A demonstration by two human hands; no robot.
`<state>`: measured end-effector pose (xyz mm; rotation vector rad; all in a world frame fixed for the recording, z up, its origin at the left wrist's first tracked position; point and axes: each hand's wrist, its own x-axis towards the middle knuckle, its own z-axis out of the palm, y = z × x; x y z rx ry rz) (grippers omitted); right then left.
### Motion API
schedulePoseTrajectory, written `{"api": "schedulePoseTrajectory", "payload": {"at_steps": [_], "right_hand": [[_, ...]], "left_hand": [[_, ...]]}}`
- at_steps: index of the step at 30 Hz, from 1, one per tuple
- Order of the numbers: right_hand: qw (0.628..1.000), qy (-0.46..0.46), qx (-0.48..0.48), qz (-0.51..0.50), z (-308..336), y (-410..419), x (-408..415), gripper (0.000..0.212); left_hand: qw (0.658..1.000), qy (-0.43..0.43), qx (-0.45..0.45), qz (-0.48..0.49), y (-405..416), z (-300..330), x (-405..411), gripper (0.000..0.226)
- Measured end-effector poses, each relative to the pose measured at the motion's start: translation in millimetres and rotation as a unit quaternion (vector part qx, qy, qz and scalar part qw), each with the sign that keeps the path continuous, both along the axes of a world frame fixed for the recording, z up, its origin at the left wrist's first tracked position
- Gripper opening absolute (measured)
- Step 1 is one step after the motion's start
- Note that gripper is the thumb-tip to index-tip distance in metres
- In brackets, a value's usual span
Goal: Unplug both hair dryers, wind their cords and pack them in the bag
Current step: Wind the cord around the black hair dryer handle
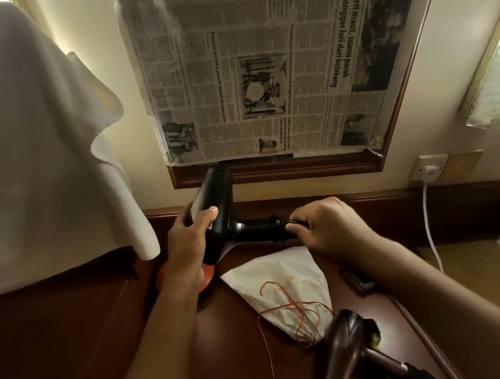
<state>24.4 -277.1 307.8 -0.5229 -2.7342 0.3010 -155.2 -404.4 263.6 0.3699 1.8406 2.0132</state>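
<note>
Nearest us, at the bottom right, the bronze hair dryer [354, 352] lies on the dark wooden tabletop [361, 310], its glossy barrel toward us and its handle running off to the lower right. Just beyond it sits the white cloth bag [285, 280], a soft, flattened triangle whose gathered mouth points at that dryer, thin orange drawstrings [288, 314] spilling loose from it.

Above the bag we hold the black hair dryer [214, 214] clear of the tabletop. Our left hand [186, 235] wraps the smooth black barrel, thumb across its top; our right hand [325, 228] curls round the far end of the handle, where the cord leaves it — so both hands are clamped on the same dryer, one at each end. Its handle runs left to right, and the barrel stands nearly upright across it. The bag lies directly below, nearer the right hand. We cannot see this dryer's cord past the fingers, so whether it is wound is unclear.

An orange round object [205, 280] shows under the left wrist. Further back, a white plug [430, 169] sits in the wall socket [428, 166] at right, its white cable [429, 227] dropping to the tabletop — whose it is we cannot tell. Newspaper [261, 66] covers the framed panel above, and pale cloth [33, 143] drapes at left.
</note>
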Motion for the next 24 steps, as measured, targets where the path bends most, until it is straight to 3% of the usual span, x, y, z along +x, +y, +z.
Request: {"api": "schedulePoseTrajectory", "payload": {"at_steps": [7,10,12,14,18,24], "right_hand": [[0.994,-0.075,0.078,0.019,-24,-27,2,0.022],[0.994,-0.083,0.073,-0.007,-27,-38,4,0.019],[0.997,-0.065,0.028,-0.029,-32,-46,3,0.019],[0.998,-0.029,-0.029,-0.053,-36,-48,2,0.018],[0.99,0.059,-0.098,-0.081,-45,-48,0,0.023],[0.983,0.13,-0.055,-0.115,-59,-45,2,0.023]], "left_hand": [[0.979,0.194,-0.057,-0.019,3,-7,16,0.067],[0.975,0.219,-0.042,-0.007,2,-7,20,0.063],[0.983,0.183,-0.005,0.015,1,-6,22,0.055],[0.994,0.088,0.055,0.036,0,-4,21,0.05],[0.989,-0.026,0.126,0.069,-4,1,22,0.046],[0.98,-0.109,0.155,0.064,-11,1,27,0.044]]}}
